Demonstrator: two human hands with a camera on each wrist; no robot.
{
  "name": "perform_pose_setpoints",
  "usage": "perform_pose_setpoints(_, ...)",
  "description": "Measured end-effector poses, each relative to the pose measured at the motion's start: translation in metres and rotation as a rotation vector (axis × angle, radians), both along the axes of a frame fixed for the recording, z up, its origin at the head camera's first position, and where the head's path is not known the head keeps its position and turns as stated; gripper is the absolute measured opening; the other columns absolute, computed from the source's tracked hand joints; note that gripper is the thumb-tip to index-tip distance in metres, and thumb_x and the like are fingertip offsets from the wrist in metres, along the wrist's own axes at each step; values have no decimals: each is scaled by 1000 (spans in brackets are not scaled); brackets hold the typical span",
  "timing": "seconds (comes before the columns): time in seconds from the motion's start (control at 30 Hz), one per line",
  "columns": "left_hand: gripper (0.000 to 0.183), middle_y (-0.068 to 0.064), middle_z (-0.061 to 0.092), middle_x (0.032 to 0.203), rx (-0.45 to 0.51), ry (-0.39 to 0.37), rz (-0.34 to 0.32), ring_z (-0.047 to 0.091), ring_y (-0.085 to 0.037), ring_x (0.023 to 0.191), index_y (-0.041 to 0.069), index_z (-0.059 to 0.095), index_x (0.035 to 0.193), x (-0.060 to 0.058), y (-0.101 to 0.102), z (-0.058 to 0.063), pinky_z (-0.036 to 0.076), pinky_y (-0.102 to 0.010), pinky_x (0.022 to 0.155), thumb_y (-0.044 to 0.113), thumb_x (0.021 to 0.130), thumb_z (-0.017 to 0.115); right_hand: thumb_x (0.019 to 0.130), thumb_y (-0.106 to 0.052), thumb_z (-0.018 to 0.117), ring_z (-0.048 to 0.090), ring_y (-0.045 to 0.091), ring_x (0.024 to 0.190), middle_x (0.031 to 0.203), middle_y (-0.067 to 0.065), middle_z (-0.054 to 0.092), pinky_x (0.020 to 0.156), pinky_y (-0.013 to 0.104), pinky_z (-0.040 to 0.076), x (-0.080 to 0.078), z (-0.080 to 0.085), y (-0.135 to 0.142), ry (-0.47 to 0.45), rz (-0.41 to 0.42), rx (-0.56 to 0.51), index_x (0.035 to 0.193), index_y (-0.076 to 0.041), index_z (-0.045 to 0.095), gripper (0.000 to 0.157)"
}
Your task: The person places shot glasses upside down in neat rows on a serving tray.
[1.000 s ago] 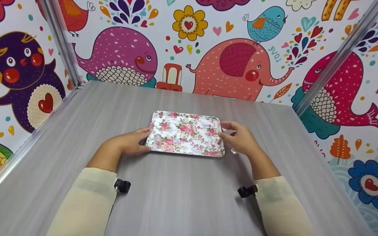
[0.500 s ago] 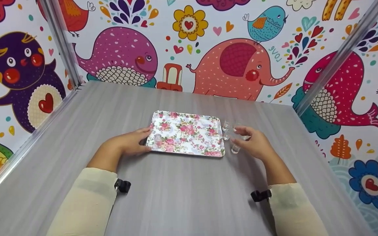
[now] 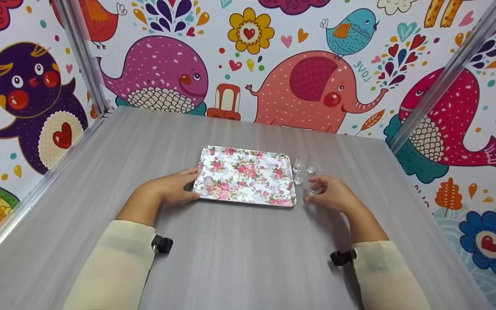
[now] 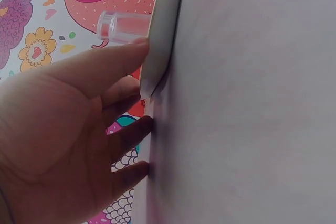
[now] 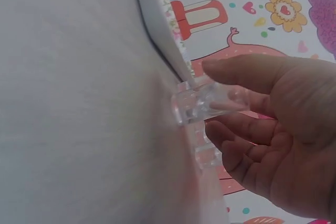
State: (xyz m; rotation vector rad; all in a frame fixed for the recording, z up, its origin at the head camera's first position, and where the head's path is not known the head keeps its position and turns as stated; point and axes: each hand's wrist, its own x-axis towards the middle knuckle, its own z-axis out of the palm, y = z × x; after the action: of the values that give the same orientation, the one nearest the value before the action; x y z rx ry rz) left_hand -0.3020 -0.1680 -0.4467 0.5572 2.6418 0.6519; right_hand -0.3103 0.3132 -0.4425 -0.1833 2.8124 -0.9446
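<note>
A floral tray (image 3: 248, 172) with pink roses lies on the table, one small clear glass (image 3: 208, 183) standing near its left end. My left hand (image 3: 175, 186) rests at the tray's left end; in the left wrist view its thumb (image 4: 118, 61) touches the rim and its fingers are extended. To the right of the tray, my right hand (image 3: 334, 193) holds another small clear glass (image 5: 210, 103) between thumb and fingers, low at the table. Beyond that hand, three similar glasses (image 3: 298, 177) stand beside the tray's right edge, partly overlapping each other.
The grey wood-grain table (image 3: 239, 249) stretches out in front of the tray. Walls printed with cartoon animals (image 3: 312, 92) and metal corner posts (image 3: 80, 56) enclose it at the back and sides.
My right hand has drawn back from the tray's right edge to the near glass, now between its fingers, uncovering the other glasses. My left hand and the tray have stayed in place.
</note>
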Motion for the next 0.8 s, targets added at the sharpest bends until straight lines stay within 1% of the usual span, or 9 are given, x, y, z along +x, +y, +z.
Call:
perform_pose_setpoints(0.1,83,-12,14,182,7,2,1,16,-44,167,3,23,170,0,0,1,18,-61,136,38,106,64,86,-21,89,67,28,109,124,15,74,92,38,58,-2,-6,3,3,-3,-16,137,-9,69,57)
perform_pose_setpoints(0.2,83,-12,14,182,7,3,3,16,-44,167,3,23,170,0,-1,1,18,-60,136,37,106,64,84,-12,88,65,18,94,116,13,73,78,26,55,-5,-14,6,8,-2,-71,130,-4,72,49)
perform_pose_setpoints(0.3,83,-12,14,182,4,6,-2,16,-44,167,3,22,170,-1,-1,0,17,-61,136,38,106,64,83,-6,87,62,11,80,105,10,74,66,21,53,-7,-20,9,8,12,-127,123,2,72,43)
perform_pose_setpoints(0.37,83,-11,13,182,4,1,2,15,-43,167,4,22,170,-1,-2,-1,17,-59,136,37,107,64,83,-5,87,60,8,74,98,6,74,61,20,52,-8,-22,10,12,19,-145,119,4,73,40)
perform_pose_setpoints(0.5,84,-12,13,182,10,-1,1,15,-44,167,4,22,170,0,-1,-1,17,-61,136,38,106,64,82,-8,88,58,9,70,90,0,71,60,21,51,-8,-23,11,18,14,-131,115,2,75,37)
perform_pose_setpoints(0.67,84,-12,15,182,12,2,-1,16,-44,167,3,23,170,0,-1,-2,18,-61,135,39,106,64,82,-18,91,57,13,81,91,-2,66,70,23,49,-4,-15,7,28,-28,-86,106,-6,75,31)
perform_pose_setpoints(0.8,84,-11,15,182,2,-1,13,17,-43,167,6,23,171,-1,-1,-4,19,-61,135,40,106,64,83,-21,90,58,18,89,96,1,67,76,26,49,-2,-6,2,33,-73,-129,104,-9,72,31)
